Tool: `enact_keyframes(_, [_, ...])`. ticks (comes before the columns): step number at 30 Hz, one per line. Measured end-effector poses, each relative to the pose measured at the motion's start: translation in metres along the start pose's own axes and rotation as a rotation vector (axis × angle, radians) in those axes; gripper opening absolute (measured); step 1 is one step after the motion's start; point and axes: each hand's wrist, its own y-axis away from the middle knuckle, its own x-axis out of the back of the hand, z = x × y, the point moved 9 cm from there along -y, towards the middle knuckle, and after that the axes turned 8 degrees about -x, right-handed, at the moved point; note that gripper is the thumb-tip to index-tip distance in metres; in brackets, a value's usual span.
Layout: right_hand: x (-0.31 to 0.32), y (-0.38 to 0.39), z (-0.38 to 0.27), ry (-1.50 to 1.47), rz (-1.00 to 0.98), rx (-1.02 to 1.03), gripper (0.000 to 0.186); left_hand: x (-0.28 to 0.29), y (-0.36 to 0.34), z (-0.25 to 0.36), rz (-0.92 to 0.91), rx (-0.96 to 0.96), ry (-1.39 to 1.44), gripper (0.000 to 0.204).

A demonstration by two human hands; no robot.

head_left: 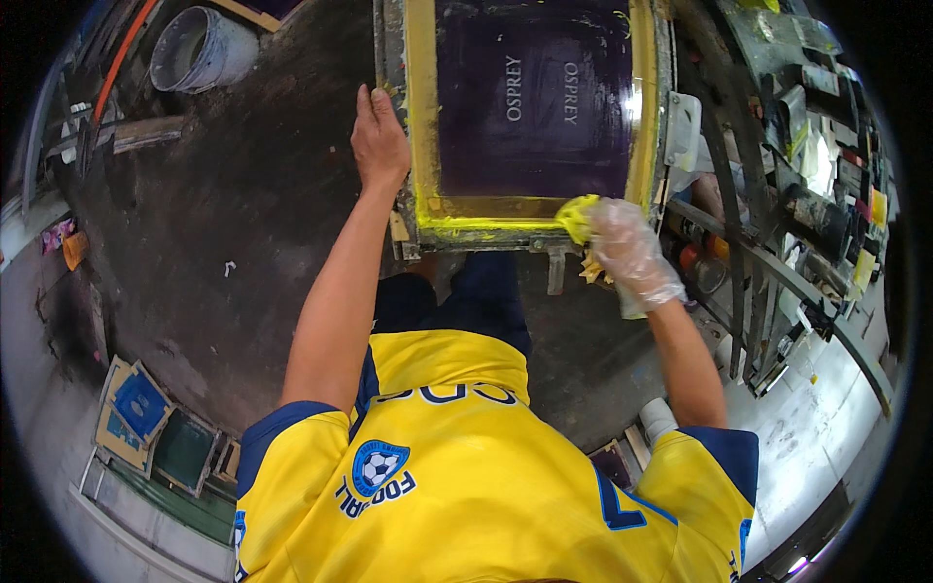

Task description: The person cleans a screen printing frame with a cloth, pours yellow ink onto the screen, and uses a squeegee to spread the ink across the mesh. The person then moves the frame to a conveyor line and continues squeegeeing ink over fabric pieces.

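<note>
A printing screen [535, 155] with dark purple mesh, pale lettering and a yellow-smeared border fills the top centre, set in a worn frame. My bare left hand [379, 141] grips its left edge, fingers pointing away from me. Near the lower right corner, my right hand [630, 251], in a clear plastic glove, is closed on a crumpled yellow cloth [578, 218] against the yellow-stained border. More crumpled yellow material [593, 269] hangs just below that hand, partly hidden.
A stained white bucket [199, 53] stands at the upper left on the dark floor. Stacked screens [185, 447] lean at the lower left. Metal rails [777, 267] and shelving crowded with containers [816, 214] run along the right. A pale wall curves along both sides.
</note>
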Motion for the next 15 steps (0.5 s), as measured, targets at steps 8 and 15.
enact_keyframes(8, [-0.067, -0.085, -0.145, 0.132, -0.169, -0.073, 0.010, -0.001, 0.001, 0.004, -0.009, -0.010, -0.057, 0.068])
enact_keyframes(15, [-0.073, -0.098, -0.120, -0.537, -0.220, -0.226, 0.013, 0.000, 0.003, 0.005, -0.011, -0.027, -0.069, 0.066])
